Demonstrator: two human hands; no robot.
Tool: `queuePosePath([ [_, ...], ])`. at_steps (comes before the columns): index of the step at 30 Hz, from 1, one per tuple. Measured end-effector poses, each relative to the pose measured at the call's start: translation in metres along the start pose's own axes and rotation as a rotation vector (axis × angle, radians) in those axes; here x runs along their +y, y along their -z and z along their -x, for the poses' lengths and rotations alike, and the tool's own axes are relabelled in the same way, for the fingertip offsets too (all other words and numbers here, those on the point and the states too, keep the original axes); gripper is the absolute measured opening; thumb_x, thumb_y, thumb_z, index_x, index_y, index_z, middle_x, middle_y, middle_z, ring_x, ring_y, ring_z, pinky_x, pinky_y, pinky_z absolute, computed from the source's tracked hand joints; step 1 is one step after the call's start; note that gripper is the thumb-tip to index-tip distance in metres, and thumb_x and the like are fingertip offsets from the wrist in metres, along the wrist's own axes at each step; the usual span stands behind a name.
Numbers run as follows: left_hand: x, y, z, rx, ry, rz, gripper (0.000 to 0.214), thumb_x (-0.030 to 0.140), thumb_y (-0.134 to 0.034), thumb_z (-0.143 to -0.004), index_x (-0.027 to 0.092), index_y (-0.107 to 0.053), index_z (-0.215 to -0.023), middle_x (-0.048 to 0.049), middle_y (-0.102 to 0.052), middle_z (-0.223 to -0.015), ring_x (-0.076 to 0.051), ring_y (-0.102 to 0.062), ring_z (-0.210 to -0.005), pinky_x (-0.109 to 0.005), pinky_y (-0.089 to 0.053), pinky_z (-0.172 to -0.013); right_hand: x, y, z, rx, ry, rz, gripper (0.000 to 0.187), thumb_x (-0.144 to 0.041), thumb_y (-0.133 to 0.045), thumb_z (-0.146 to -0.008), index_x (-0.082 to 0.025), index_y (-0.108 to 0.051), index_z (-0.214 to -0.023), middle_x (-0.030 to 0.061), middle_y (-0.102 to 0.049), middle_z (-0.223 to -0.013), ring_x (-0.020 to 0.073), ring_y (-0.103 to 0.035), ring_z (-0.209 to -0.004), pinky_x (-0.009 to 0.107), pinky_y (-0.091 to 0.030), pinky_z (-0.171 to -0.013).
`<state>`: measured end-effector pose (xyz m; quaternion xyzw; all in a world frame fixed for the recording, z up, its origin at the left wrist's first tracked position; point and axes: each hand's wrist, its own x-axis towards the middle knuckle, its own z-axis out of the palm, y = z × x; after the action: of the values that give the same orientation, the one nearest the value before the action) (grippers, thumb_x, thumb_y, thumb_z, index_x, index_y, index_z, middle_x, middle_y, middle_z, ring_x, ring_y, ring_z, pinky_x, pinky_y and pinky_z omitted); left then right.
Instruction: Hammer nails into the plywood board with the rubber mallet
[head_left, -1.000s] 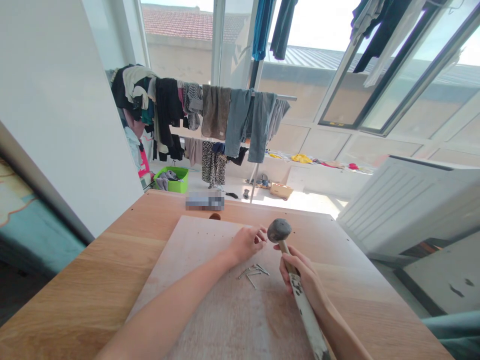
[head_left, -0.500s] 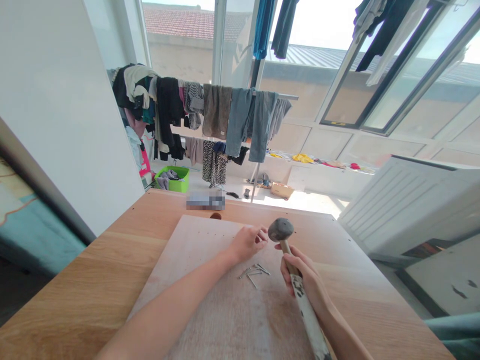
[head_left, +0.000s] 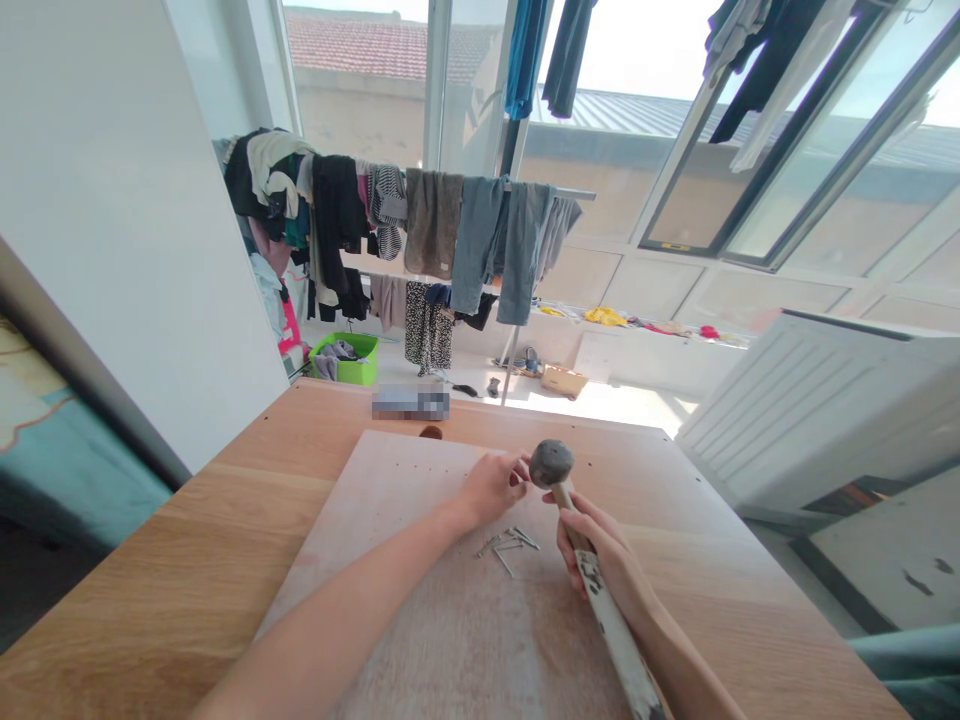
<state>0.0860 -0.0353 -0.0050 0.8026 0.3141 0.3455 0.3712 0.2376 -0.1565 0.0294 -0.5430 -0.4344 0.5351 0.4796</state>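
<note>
- Head view: right hand (head_left: pixel 600 555) is closed round the hammer (head_left: pixel 551 464) handle, its head low over the board (head_left: pixel 390 500).
- Left hand (head_left: pixel 491 487) fingertips bunch just beside that head; whether they pinch anything is unclear.
- A blow could likely catch those fingers, or scatter the loose nails (head_left: pixel 508 543) nearby.

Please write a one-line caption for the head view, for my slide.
Right hand grips a hammer above a board; left hand sits by its head, nails nearby.
</note>
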Motion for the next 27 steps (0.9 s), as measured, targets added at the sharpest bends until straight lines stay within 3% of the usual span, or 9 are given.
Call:
queuePosePath([
  [5, 0.0002, 0.0, -0.0001, 0.006, -0.003, -0.005, 0.025, 0.011, -0.066, -0.078, 0.017, -0.07, -0.101, -0.0013, -0.076, -0.082, -0.014, -0.066, -0.068, -0.024, -0.053, -0.068, 0.0006, 0.0004, 0.0001, -0.003, 0.038, -0.022, 0.06, -0.056, -0.06, -0.083, -0.015, -0.054, -0.128, -0.0089, -0.053, -0.048, 0.0102, -0.045, -0.028, 0.018, -0.035, -0.028],
  [18, 0.0, 0.0003, -0.0006, 0.001, 0.002, 0.0, 0.036, 0.002, -0.062, -0.073, 0.018, -0.07, -0.105, -0.001, -0.076, -0.083, -0.015, -0.066, -0.07, -0.024, -0.052, -0.071, 0.0007, 0.0006, -0.0009, -0.008, 0.0, -0.004, 0.06, -0.055, -0.06, -0.082, -0.015, -0.054, -0.127, -0.0093, -0.052, -0.047, 0.0101, -0.045, -0.028, 0.018, -0.034, -0.027],
  [27, -0.0031, 0.0009, -0.0024, 0.002, 0.015, 0.062, 0.031, 0.018, -0.071, -0.073, 0.016, -0.062, -0.103, -0.0001, -0.066, -0.086, -0.011, -0.057, -0.064, -0.023, -0.048, -0.062, -0.0008, 0.0003, -0.0003, 0.025, 0.042, -0.062, 0.06, -0.056, -0.061, -0.082, -0.016, -0.054, -0.127, -0.0094, -0.052, -0.048, 0.01, -0.044, -0.029, 0.018, -0.033, -0.027],
])
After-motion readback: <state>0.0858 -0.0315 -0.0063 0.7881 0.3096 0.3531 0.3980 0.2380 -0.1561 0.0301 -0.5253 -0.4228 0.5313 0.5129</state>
